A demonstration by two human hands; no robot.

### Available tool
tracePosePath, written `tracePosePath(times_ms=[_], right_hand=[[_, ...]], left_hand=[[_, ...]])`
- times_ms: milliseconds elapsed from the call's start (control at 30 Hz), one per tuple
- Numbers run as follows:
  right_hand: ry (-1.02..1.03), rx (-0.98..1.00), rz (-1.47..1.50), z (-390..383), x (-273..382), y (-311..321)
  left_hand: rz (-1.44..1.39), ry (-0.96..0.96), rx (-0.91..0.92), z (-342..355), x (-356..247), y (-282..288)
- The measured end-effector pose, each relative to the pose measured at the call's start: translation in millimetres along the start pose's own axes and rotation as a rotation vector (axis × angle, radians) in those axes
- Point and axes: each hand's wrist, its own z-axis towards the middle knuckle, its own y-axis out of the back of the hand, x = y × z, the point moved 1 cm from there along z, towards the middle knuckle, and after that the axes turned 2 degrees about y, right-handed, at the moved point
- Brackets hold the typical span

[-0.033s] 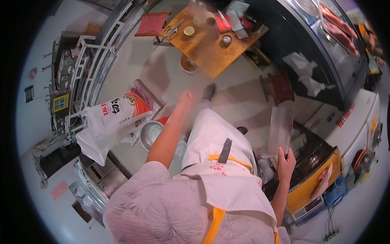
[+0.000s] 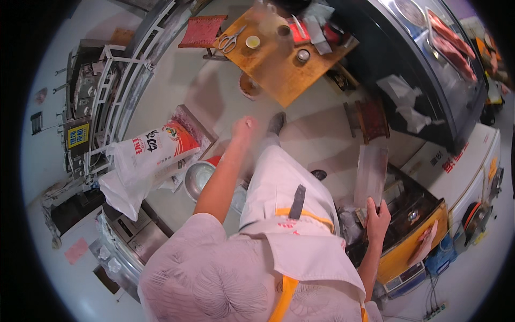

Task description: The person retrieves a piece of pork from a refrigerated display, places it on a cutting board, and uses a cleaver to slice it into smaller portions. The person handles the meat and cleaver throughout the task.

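Head view: left hand [image 2: 244, 127] indistinct

- The scene is looked down on from the person's head, through the left of two wide fisheye cameras.
- The pale leaf-patterned cloth shirt [image 2: 228, 284] is seen nearest, at the lower edge.
- The bare left hand [image 2: 244, 129] and right hand [image 2: 378, 214] are viewed from above.
- The brown square-cornered wooden table [image 2: 292, 86] is shown beyond, near the top.

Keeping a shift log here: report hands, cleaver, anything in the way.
Right hand gripping cleaver, blade pointing forward. Left hand extended, blurred, grip unclear. Red-seated stool on floor beyond blade.
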Motion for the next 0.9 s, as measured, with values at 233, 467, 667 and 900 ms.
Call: tracePosePath(times_ms=[233, 467, 667, 900], right_hand=[[-0.146, -0.004, 0.052, 71, 145, -168], [-0.198, -0.062, 0.148, 136, 189, -174], [-0.215, -0.406, 0.292, 133, 128, 34], [-0.282, -1.004, 0.613, -9, -135, 313]], left_hand=[[-0.058, 0.169, -0.165, 284, -106, 15], [0.451, -0.006, -0.088, 349, -149, 58], [1.601, -0.68, 0.118, 214, -117, -114], [1.843, -1.368, 0.446, -68, 35, -347]])
